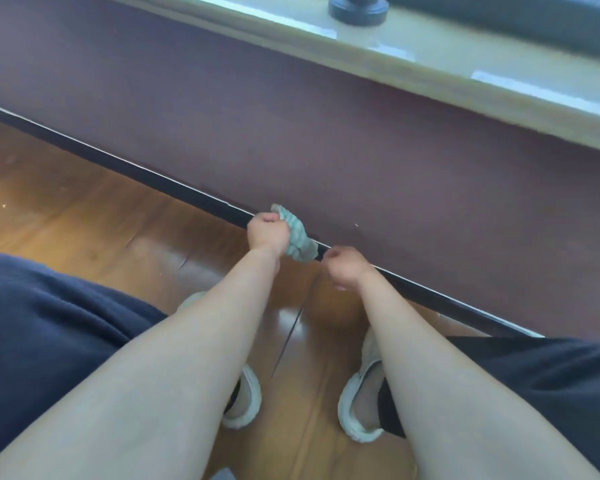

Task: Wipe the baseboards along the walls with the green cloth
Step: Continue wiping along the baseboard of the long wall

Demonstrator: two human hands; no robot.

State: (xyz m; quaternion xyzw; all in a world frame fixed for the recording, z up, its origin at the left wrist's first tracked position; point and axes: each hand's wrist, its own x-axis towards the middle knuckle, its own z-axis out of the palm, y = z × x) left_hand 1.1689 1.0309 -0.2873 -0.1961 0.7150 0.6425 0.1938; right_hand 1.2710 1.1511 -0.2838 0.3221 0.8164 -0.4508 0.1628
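Nearest the lens: two bare forearms, flanked by dark-clad knees, reaching forward and down to the wall foot. The green cloth [297, 239] is bunched and gripped in the left hand [267, 233], fingers curled round it, and it is pressed onto the baseboard [153, 181] just ahead of the knuckles. The right hand [345, 268] is held just beside the cloth's lower end, fingers curled. Whether a corner of cloth is pinched there cannot be told because of blur. Key relation: the baseboard's long axis runs diagonally, away past the left hand to the far left and past the right hand to the near right, so any stroke is judged to have to follow that line. The left hand is the nearer to the far-left run. Beyond both hands a purple wall [291, 133] rises to a pale window sill [430, 74] carrying a dark round base [357, 10]. Below the wrists, a wooden floor [66, 202] and two light slippers [243, 400] are seen. Nothing is seen blocking the strip leftward. On the right, its far end is hidden behind the knee.
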